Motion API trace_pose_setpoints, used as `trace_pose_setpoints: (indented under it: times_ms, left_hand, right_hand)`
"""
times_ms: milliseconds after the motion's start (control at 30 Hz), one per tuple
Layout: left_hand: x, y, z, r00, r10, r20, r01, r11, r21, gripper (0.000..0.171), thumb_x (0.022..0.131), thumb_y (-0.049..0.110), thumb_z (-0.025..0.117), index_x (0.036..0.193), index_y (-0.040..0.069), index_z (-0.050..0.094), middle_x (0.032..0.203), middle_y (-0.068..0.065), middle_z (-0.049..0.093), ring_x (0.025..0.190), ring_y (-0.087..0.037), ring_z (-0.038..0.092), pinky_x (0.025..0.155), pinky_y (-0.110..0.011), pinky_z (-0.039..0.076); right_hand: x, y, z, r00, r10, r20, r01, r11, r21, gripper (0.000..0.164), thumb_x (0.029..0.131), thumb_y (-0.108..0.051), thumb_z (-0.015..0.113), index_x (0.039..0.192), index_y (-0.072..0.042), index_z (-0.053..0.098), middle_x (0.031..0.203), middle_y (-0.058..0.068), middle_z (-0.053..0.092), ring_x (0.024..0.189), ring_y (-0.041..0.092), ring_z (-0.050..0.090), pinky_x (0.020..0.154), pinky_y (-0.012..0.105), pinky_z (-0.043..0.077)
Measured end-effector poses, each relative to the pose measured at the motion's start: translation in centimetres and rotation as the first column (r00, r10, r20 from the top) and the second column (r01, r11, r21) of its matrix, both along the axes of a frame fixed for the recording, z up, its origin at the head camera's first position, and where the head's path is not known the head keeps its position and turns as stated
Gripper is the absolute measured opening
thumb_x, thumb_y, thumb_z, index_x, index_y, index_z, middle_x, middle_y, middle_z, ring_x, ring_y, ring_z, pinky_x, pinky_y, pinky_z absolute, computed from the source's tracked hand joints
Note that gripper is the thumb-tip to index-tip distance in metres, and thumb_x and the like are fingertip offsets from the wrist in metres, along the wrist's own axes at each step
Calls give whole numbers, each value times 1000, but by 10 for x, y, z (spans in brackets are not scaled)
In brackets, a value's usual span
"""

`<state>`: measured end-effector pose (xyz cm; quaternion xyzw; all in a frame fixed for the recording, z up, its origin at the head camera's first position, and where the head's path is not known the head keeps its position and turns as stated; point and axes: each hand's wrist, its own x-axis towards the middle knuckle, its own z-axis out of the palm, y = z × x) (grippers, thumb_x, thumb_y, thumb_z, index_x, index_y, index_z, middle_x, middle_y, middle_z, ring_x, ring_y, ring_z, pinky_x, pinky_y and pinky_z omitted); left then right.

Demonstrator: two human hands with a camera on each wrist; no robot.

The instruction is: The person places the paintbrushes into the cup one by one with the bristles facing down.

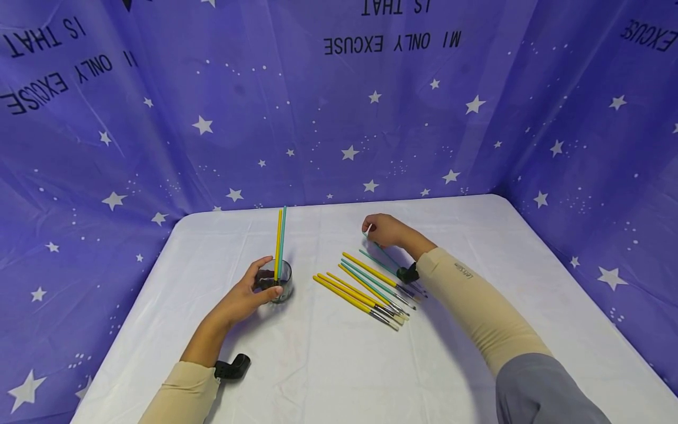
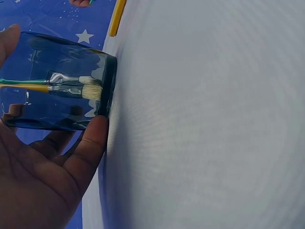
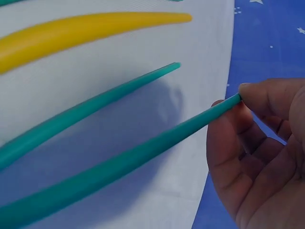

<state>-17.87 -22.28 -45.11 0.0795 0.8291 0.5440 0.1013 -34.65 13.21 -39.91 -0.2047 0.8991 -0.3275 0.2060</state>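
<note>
My left hand (image 1: pixel 239 301) grips a clear glass (image 2: pixel 62 112) on the white table, thumb on one side and fingers on the other. In the glass stand a yellow-handled paintbrush (image 1: pixel 278 241) and a teal-handled paintbrush (image 1: pixel 283 238), pale bristles down at its base. At the far ends of the loose brushes, my right hand (image 1: pixel 391 229) pinches the handle tip of another teal paintbrush (image 3: pixel 143 150) between thumb and fingertip. The bristle end of that brush is hidden by the right forearm in the head view. Another teal paintbrush (image 3: pixel 95 106) lies beside it.
Several yellow and teal paintbrushes (image 1: pixel 365 274) lie slanted side by side on the white tablecloth (image 1: pixel 328 377), right of the glass, bristles towards the near right. A purple star-patterned curtain (image 1: pixel 318 118) stands behind the table and at both sides.
</note>
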Motion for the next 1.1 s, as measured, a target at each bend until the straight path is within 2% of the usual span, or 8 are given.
trace_pose_setpoints:
  times_ms: [233, 467, 567, 700, 800, 1000, 1100]
  left_hand:
    - [0, 0, -1, 1000, -8, -22, 8, 1000, 16, 82, 93, 30, 71, 156, 19, 20, 143, -21, 47, 134, -38, 42, 110, -64, 20]
    - [0, 0, 0, 1000, -5, -12, 5, 1000, 18, 82, 93, 30, 71, 156, 20, 20, 143, -20, 47, 134, -38, 42, 110, -64, 20]
    - [0, -1, 0, 1000, -5, -8, 5, 1000, 7, 82, 93, 31, 71, 156, 21, 20, 142, -20, 47, 134, -39, 41, 109, -65, 20]
    - [0, 0, 0, 1000, -9, -7, 9, 1000, 6, 82, 94, 32, 71, 156, 21, 19, 143, -21, 47, 134, -39, 41, 109, -65, 20]
    - [0, 0, 0, 1000, -9, -8, 9, 1000, 10, 82, 93, 31, 71, 157, 20, 19, 142, -21, 47, 134, -39, 41, 109, -65, 20]
    - [0, 0, 1, 1000, -5, -7, 5, 1000, 6, 83, 93, 32, 71, 157, 20, 19, 142, -20, 47, 135, -39, 41, 109, -65, 20]
    - [0, 0, 0, 1000, -7, -11, 7, 1000, 10, 83, 93, 31, 71, 157, 19, 18, 143, -21, 47, 134, -39, 41, 110, -64, 21]
  right_hand:
    - [2, -5, 7, 999, -33, 15, 35, 994, -107, 23, 96, -2, 53, 118, 3, 56, 84, 11, 54, 60, 19, 49, 66, 47, 49]
    - [2, -11, 9, 999, -41, 21, 44, 988, -151, 14, 98, -4, 53, 112, -4, 56, 87, 11, 54, 67, 20, 52, 75, 52, 52]
    - [3, -14, 11, 999, -52, 15, 54, 985, -161, 14, 98, -4, 54, 112, -4, 56, 87, 10, 54, 68, 20, 53, 75, 51, 53]
    - [4, -17, 13, 997, -67, -22, 62, 982, -176, 15, 97, -4, 55, 112, -4, 57, 89, 10, 55, 69, 20, 55, 68, 40, 55]
    - [4, -19, 14, 996, -72, -45, 61, 978, -198, 17, 97, -5, 54, 113, -1, 56, 91, 10, 56, 71, 20, 56, 67, 38, 55]
    - [7, -24, 17, 996, -91, -5, 86, 952, -293, 13, 100, -6, 53, 114, -3, 54, 99, 13, 56, 78, 24, 58, 80, 55, 53]
    - [10, -28, 20, 994, -112, 3, 106, 933, -345, 14, 101, -7, 54, 115, -4, 53, 102, 17, 56, 79, 25, 60, 79, 52, 54]
